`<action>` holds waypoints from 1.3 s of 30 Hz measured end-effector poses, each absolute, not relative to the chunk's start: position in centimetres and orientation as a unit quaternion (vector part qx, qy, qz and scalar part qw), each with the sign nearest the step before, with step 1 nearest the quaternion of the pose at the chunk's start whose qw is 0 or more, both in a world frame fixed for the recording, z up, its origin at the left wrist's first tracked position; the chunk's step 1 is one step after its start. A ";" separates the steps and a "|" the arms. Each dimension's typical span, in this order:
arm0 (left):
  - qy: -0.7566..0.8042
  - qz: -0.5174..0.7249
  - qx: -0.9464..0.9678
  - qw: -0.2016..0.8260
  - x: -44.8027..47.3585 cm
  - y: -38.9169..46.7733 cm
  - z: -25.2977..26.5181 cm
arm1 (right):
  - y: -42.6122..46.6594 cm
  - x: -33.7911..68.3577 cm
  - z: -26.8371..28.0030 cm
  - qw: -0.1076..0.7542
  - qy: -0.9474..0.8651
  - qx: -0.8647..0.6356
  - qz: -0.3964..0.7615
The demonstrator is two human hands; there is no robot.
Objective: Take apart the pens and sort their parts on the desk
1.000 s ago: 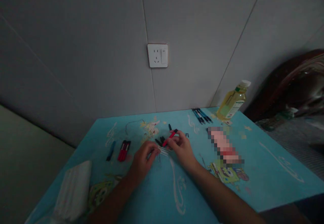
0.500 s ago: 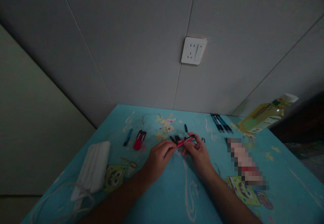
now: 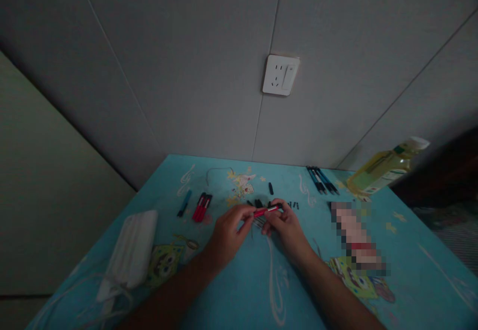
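Between my two hands, above the middle of the table, is a red pen (image 3: 260, 212) with a dark end to the right. My left hand (image 3: 232, 228) pinches its red left end between thumb and fingers. Around the dark right part of the pen, the fingers of my right hand (image 3: 286, 228) are closed. Just behind and below the hands lie several black pen parts (image 3: 258, 203) and thin pale rods, partly hidden by my fingers. A single black cap (image 3: 271, 188) rests farther back, and small black pieces (image 3: 295, 205) lie right of my right hand.
Several red pens (image 3: 202, 207) and a blue pen (image 3: 184, 204) lie on the left of the blue table (image 3: 239, 295). Dark blue pens (image 3: 321, 180) lie at the back right, near a tilted-looking oil bottle (image 3: 386, 168). A white power bank (image 3: 130, 250) with a cable is at left.
The red pen has turned from slanting to nearly level between my hands, and its white marking now shows. The whole view has shifted slightly.
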State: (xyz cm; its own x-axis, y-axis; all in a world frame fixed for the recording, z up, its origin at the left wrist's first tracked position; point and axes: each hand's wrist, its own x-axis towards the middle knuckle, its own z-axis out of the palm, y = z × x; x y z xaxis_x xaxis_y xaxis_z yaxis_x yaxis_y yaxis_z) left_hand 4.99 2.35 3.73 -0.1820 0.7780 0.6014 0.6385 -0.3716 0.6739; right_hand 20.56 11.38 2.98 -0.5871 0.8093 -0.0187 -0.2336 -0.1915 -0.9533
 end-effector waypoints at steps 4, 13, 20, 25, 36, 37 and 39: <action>0.521 0.540 0.657 0.071 5.1 2.1 3.9 | 11.3 20.6 3.1 0.346 -0.495 -0.263 0.752; 0.489 0.587 0.635 0.118 5.2 1.7 4.5 | 9.8 21.0 4.6 0.275 -0.425 -0.206 0.837; 0.480 0.616 0.615 0.109 5.1 1.0 4.9 | 9.3 20.7 4.5 0.251 -0.507 -0.207 0.798; 0.543 0.719 0.411 0.140 4.4 1.4 5.3 | 9.9 21.1 3.7 0.288 -0.763 -0.295 0.498; 0.615 0.628 0.477 0.018 3.3 1.8 5.5 | 9.7 21.2 3.1 0.167 -0.914 -0.328 0.171; 0.612 0.600 0.515 0.001 3.4 1.7 5.5 | 9.7 21.2 3.0 0.165 -0.915 -0.330 0.165; 0.605 0.570 0.556 -0.008 3.6 1.7 5.4 | 9.7 21.1 3.0 0.160 -0.916 -0.333 0.154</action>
State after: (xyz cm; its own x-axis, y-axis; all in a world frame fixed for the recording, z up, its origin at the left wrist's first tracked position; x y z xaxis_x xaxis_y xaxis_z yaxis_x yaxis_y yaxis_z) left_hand 3.57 1.69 5.39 -0.3813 0.6639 0.6433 0.6822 -0.2676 0.6805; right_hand 21.15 9.72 3.04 -0.7271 0.6597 0.1899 0.5611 0.7305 -0.3893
